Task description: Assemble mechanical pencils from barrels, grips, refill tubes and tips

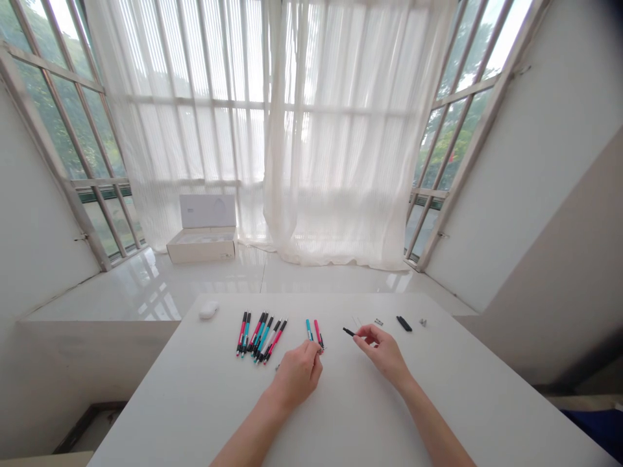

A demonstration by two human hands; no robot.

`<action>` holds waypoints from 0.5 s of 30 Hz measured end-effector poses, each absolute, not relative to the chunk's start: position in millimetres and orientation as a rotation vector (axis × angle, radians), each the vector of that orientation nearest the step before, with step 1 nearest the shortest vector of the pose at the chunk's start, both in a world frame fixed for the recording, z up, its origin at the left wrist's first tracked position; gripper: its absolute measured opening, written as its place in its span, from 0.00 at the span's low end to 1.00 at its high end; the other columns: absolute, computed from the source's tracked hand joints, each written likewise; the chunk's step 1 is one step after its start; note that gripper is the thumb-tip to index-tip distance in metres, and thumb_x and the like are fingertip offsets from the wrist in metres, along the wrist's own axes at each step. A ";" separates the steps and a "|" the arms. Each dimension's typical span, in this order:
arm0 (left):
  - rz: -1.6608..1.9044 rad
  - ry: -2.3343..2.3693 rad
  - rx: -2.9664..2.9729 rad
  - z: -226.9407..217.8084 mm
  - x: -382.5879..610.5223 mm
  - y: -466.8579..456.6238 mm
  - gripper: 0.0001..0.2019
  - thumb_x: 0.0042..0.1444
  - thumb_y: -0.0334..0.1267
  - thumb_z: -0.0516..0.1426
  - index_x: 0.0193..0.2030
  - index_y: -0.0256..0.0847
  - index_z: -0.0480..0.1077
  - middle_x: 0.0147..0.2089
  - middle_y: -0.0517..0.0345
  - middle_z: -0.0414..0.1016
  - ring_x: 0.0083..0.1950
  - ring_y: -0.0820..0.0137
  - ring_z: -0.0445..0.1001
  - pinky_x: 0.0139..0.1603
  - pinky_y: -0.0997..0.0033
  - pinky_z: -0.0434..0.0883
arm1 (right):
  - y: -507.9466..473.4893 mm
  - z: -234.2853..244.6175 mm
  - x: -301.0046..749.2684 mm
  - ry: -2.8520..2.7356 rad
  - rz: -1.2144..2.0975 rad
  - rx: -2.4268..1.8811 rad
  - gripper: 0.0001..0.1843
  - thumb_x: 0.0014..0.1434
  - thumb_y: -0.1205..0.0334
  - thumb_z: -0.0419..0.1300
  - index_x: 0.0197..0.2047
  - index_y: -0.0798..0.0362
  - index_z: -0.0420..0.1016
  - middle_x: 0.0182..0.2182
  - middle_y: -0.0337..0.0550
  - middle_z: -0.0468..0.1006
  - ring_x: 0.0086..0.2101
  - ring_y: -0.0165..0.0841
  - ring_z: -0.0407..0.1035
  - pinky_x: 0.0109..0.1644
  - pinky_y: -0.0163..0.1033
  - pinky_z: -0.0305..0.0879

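Observation:
My right hand (383,353) pinches a short black pen part (348,331) between thumb and fingertips, its free end pointing left. Lower and to the left, my left hand (300,371) is closed with its fingertips together; a small bit shows at them, too tiny to name. Just beyond those fingertips lie a teal pen barrel (309,328) and a pink pen barrel (318,331), side by side on the white table. Behind my right hand are thin refills (357,321), a few small metal springs (378,322) and several black grips (403,323).
On the left of the table (195,402) lies a group of pink and teal pens (260,337) with black grips. A white earphone case (209,310) rests near the far left corner. Small metallic pieces (423,322) lie at the right. An open box (202,245) stands on the window ledge.

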State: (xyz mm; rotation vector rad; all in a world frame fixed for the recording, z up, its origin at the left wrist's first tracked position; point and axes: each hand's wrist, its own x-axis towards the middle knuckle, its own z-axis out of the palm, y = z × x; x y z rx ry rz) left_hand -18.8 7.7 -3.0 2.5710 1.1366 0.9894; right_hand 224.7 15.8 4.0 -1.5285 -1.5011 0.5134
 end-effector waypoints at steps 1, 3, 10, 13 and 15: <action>0.980 1.140 2.575 -3.5 -19.0 8.0 0.08 0.63 0.29 0.45 0.42 0.42 0.64 0.39 0.56 0.73 0.33 0.71 0.73 0.34 0.75 0.67 | 15.6 4.1 225.6 -1.518 0.484 -1.547 0.13 0.50 0.49 0.61 0.28 0.50 0.72 0.24 0.39 0.75 0.25 0.33 0.68 0.29 0.37 0.63; 0.970 1.148 2.580 -4.0 -19.2 8.6 0.08 0.62 0.29 0.46 0.40 0.42 0.64 0.38 0.56 0.72 0.32 0.71 0.72 0.33 0.74 0.66 | 15.5 4.6 228.7 -1.544 0.417 -1.593 0.12 0.51 0.49 0.60 0.28 0.49 0.72 0.25 0.39 0.76 0.26 0.34 0.68 0.32 0.38 0.64; 0.991 1.118 2.559 -4.3 -19.4 9.5 0.08 0.60 0.27 0.46 0.38 0.41 0.63 0.38 0.56 0.70 0.33 0.71 0.71 0.34 0.74 0.67 | 17.3 3.1 265.0 -1.465 0.193 -1.866 0.10 0.52 0.51 0.57 0.29 0.48 0.70 0.27 0.40 0.79 0.26 0.35 0.70 0.32 0.39 0.63; 0.996 1.113 2.547 -5.2 -19.4 10.1 0.09 0.60 0.26 0.46 0.39 0.41 0.64 0.39 0.56 0.71 0.34 0.71 0.72 0.35 0.74 0.67 | 14.7 -0.5 289.6 -1.378 0.109 -2.012 0.09 0.52 0.52 0.57 0.30 0.47 0.72 0.29 0.41 0.80 0.27 0.36 0.71 0.31 0.38 0.62; 0.989 1.113 2.542 -6.0 -19.3 10.6 0.09 0.61 0.27 0.46 0.40 0.41 0.64 0.39 0.56 0.71 0.34 0.71 0.72 0.35 0.75 0.67 | 11.5 -3.5 304.2 -1.322 0.077 -2.097 0.09 0.52 0.53 0.56 0.31 0.47 0.73 0.30 0.42 0.81 0.28 0.37 0.72 0.30 0.38 0.61</action>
